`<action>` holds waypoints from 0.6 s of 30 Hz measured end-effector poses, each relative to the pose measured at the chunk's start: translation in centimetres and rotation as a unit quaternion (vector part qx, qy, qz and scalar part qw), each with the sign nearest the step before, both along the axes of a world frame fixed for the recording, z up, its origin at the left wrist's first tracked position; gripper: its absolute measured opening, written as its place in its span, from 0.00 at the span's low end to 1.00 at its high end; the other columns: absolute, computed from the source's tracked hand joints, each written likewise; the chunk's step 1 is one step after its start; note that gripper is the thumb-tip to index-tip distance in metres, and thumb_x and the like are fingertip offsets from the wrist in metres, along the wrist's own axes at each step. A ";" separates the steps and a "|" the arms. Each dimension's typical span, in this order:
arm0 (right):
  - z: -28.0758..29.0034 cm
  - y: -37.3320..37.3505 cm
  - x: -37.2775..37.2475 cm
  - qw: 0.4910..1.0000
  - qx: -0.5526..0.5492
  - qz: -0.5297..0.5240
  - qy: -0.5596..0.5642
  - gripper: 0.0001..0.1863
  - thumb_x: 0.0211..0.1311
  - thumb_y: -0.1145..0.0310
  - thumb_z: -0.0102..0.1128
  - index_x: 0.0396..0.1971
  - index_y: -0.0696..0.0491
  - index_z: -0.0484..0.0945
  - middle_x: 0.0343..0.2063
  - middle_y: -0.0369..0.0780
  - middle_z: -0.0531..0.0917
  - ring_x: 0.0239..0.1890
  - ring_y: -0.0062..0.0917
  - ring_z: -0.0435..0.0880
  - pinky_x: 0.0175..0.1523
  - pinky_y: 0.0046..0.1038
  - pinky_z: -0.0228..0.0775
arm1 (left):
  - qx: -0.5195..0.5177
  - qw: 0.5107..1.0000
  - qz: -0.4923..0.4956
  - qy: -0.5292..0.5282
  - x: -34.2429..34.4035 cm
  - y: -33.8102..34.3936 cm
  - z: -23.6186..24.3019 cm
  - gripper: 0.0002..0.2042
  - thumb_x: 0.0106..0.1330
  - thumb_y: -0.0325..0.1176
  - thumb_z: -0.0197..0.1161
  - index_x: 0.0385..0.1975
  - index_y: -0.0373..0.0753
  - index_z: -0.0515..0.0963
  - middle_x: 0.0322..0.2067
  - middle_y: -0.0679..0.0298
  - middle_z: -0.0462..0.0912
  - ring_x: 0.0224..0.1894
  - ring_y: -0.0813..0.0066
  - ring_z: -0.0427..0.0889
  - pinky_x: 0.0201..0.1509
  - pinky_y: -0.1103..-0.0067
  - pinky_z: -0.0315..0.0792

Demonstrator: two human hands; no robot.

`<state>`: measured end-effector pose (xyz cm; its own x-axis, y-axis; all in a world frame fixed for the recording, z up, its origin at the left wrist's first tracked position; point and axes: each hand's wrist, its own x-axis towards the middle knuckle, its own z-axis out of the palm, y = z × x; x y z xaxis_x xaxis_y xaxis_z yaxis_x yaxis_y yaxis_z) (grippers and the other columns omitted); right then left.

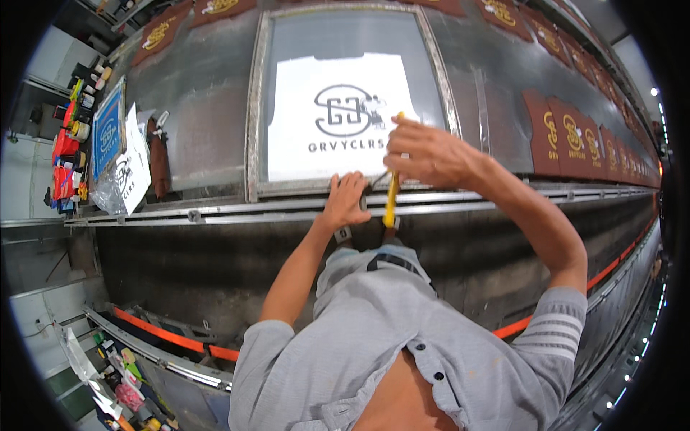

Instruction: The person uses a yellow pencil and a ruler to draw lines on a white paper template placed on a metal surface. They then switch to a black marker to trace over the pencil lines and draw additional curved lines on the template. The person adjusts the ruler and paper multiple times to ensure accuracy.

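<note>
- In the head view, a worker in a grey short-sleeved shirt [402,323] stands at a long table [208,79], right hand [431,154] closed around a slim yellow tool [392,201] that slants above the near edge of a metal frame [254,108].
- The left hand [346,201], apart from the right, lies over the frame's near bar with its fingers spread; whether it grips the small dark object beside its thumb cannot be told.
- A white shirt-shaped piece [295,108] with a black emblem fills much of the frame, its near edge close to the fingertips.
- Metal rails [280,210] run along the table's front edge, just beneath the hands; the yellow tool's lower end reaches over them.
- Grey tabletop gives room on both sides of the frame, as far as brown panels [571,156] on the right and a brown cloth [159,158] on the left.
- Behind the worker, an orange strip [158,332] borders a dark aisle [194,266].
- Bottles and jars [81,86] crowd the far left, their contents too small to tell.
- Nearby, a clear plastic bag [109,190] lies crumpled against a printed white sheet [135,161] and a blue screen [108,136]; what it holds cannot be made out.
</note>
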<state>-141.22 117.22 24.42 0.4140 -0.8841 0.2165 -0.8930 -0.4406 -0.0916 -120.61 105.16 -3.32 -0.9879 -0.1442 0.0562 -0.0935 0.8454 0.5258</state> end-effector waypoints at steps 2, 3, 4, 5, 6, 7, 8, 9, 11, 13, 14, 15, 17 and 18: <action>-1.5 0.6 0.7 0.984 0.088 -0.148 -0.051 0.10 0.64 0.62 0.63 0.39 0.53 0.78 0.29 0.41 0.82 0.33 0.34 0.85 0.43 0.39 0.80 | 0.028 1.000 0.010 -0.006 -0.3 0.1 -0.2 0.39 0.41 0.48 0.74 0.57 0.38 0.72 0.60 0.53 0.69 0.67 0.51 0.65 0.70 0.46 0.52; -2.2 0.8 0.5 0.974 0.086 -0.186 -0.097 0.10 0.69 0.63 0.60 0.36 0.54 0.78 0.25 0.43 0.83 0.26 0.38 0.84 0.29 0.39 0.73 | 0.009 1.000 0.011 0.016 -0.3 0.4 0.3 0.38 0.41 0.46 0.73 0.56 0.38 0.72 0.60 0.53 0.69 0.67 0.52 0.66 0.71 0.46 0.52; -0.3 -0.3 1.6 0.922 0.214 -0.313 -0.079 0.13 0.72 0.60 0.58 0.34 0.56 0.80 0.26 0.46 0.85 0.26 0.40 0.84 0.30 0.39 0.72 | 0.020 1.000 0.010 0.005 -0.5 -0.1 0.9 0.39 0.40 0.47 0.73 0.56 0.38 0.72 0.60 0.53 0.68 0.66 0.52 0.66 0.71 0.46 0.52; 0.2 -0.2 2.7 0.903 0.224 -0.345 -0.125 0.15 0.72 0.59 0.59 0.34 0.56 0.81 0.26 0.47 0.85 0.25 0.39 0.84 0.30 0.38 0.71 | 0.019 1.000 0.009 0.008 -0.2 0.0 0.8 0.38 0.40 0.47 0.73 0.55 0.37 0.72 0.60 0.52 0.68 0.66 0.52 0.66 0.71 0.45 0.52; 0.3 0.2 3.8 0.878 0.233 -0.382 -0.172 0.16 0.73 0.58 0.59 0.34 0.57 0.82 0.25 0.48 0.84 0.24 0.39 0.83 0.29 0.37 0.70 | 0.018 1.000 0.001 0.011 0.2 0.3 1.0 0.37 0.40 0.46 0.73 0.54 0.36 0.72 0.60 0.51 0.69 0.66 0.52 0.66 0.71 0.44 0.52; 0.0 -0.2 4.1 0.842 0.246 -0.399 -0.266 0.15 0.72 0.59 0.59 0.35 0.57 0.83 0.23 0.46 0.83 0.20 0.34 0.79 0.27 0.35 0.68 | 0.014 1.000 0.003 0.011 0.1 0.2 1.2 0.37 0.40 0.46 0.73 0.54 0.36 0.72 0.60 0.52 0.69 0.66 0.53 0.66 0.70 0.44 0.52; -0.3 -0.6 4.2 0.798 0.257 -0.412 -0.358 0.15 0.72 0.59 0.59 0.36 0.57 0.83 0.21 0.43 0.81 0.17 0.30 0.75 0.26 0.32 0.65 | 0.009 1.000 0.006 0.010 0.1 0.2 1.4 0.37 0.40 0.46 0.72 0.54 0.36 0.72 0.60 0.52 0.68 0.66 0.53 0.66 0.70 0.44 0.52; 0.4 -0.8 4.2 0.645 0.332 -0.415 -0.549 0.14 0.73 0.60 0.59 0.35 0.57 0.80 0.17 0.33 0.72 0.15 0.18 0.64 0.22 0.25 0.56 | 0.021 1.000 0.005 0.011 0.1 0.2 1.4 0.37 0.41 0.45 0.72 0.55 0.37 0.72 0.60 0.52 0.68 0.66 0.53 0.66 0.70 0.43 0.52; 0.0 -0.8 5.3 0.421 0.273 -0.444 -0.742 0.12 0.74 0.61 0.58 0.35 0.54 0.77 0.17 0.27 0.66 0.14 0.13 0.58 0.19 0.20 0.48 | 0.018 1.000 0.003 0.001 0.3 0.0 1.5 0.38 0.41 0.46 0.72 0.56 0.37 0.71 0.60 0.52 0.68 0.66 0.53 0.66 0.70 0.43 0.52; -1.6 -0.2 5.8 0.216 0.196 -0.365 -0.884 0.11 0.76 0.61 0.55 0.34 0.51 0.71 0.18 0.26 0.61 0.14 0.11 0.55 0.18 0.16 0.48 | 0.020 1.000 0.003 0.002 0.2 0.2 1.4 0.39 0.41 0.46 0.72 0.57 0.37 0.71 0.60 0.52 0.68 0.66 0.53 0.66 0.70 0.42 0.51; -2.4 0.2 6.3 0.166 0.145 -0.329 -0.918 0.11 0.76 0.60 0.55 0.35 0.51 0.71 0.18 0.26 0.61 0.14 0.11 0.55 0.18 0.16 0.49 | 0.023 1.000 0.002 0.007 0.0 0.4 1.4 0.39 0.41 0.46 0.72 0.57 0.37 0.71 0.60 0.52 0.68 0.66 0.53 0.66 0.70 0.42 0.51; -2.7 0.2 7.7 0.115 0.099 -0.287 -0.946 0.12 0.77 0.60 0.54 0.35 0.51 0.71 0.17 0.26 0.60 0.14 0.12 0.55 0.18 0.16 0.50 | 0.023 1.000 0.006 0.009 0.0 0.4 1.3 0.40 0.41 0.47 0.72 0.58 0.38 0.71 0.60 0.52 0.68 0.66 0.53 0.66 0.70 0.42 0.51; -3.0 0.0 9.4 0.051 0.030 -0.239 -0.969 0.12 0.77 0.59 0.53 0.37 0.52 0.72 0.17 0.30 0.65 0.15 0.13 0.60 0.18 0.17 0.56 | 0.027 1.000 -0.004 -0.008 -0.3 0.7 1.6 0.40 0.41 0.47 0.72 0.58 0.38 0.71 0.60 0.51 0.68 0.66 0.53 0.66 0.70 0.42 0.51; -3.0 -0.4 9.6 0.148 0.041 -0.284 -0.946 0.12 0.77 0.59 0.53 0.38 0.53 0.72 0.18 0.31 0.67 0.15 0.14 0.63 0.19 0.17 0.58 | 0.027 0.999 -0.013 -0.016 -0.6 0.6 1.5 0.40 0.41 0.48 0.72 0.58 0.38 0.71 0.60 0.51 0.68 0.66 0.52 0.65 0.70 0.41 0.51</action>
